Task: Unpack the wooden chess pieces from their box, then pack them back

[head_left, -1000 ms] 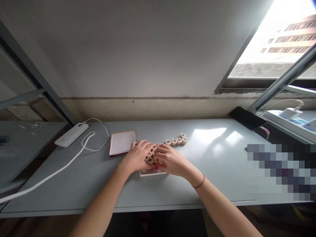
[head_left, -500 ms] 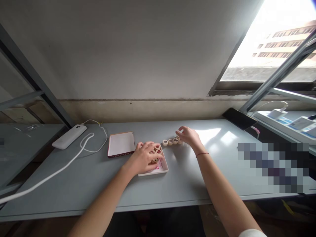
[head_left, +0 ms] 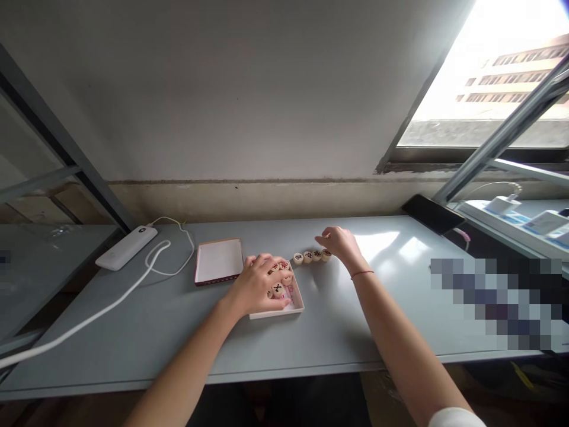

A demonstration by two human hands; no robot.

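My left hand point(head_left: 262, 284) rests over the white open box point(head_left: 299, 307), its fingers spread above round wooden pieces point(head_left: 278, 290) marked with red or black characters. Part of the box and some pieces are hidden beneath it. To the right, my right hand point(head_left: 340, 242) is closed in a pinch just above the end of a short row of wooden discs point(head_left: 308, 257) with black characters. What lies between its fingertips is too small to make out. The box lid point(head_left: 219, 261), white inside with a dark red edge, lies left of the box.
On the grey table point(head_left: 178, 332), a white power bank point(head_left: 127, 247) with a white cable point(head_left: 111, 311) lies at left. A black phone point(head_left: 433, 214) leans at the back right, near a power strip point(head_left: 511, 223). Metal frames stand at both sides.
My left hand's fingers have shifted over the box, showing different pieces. My right hand has lifted slightly off the row's right end, where the last disc now shows more fully.
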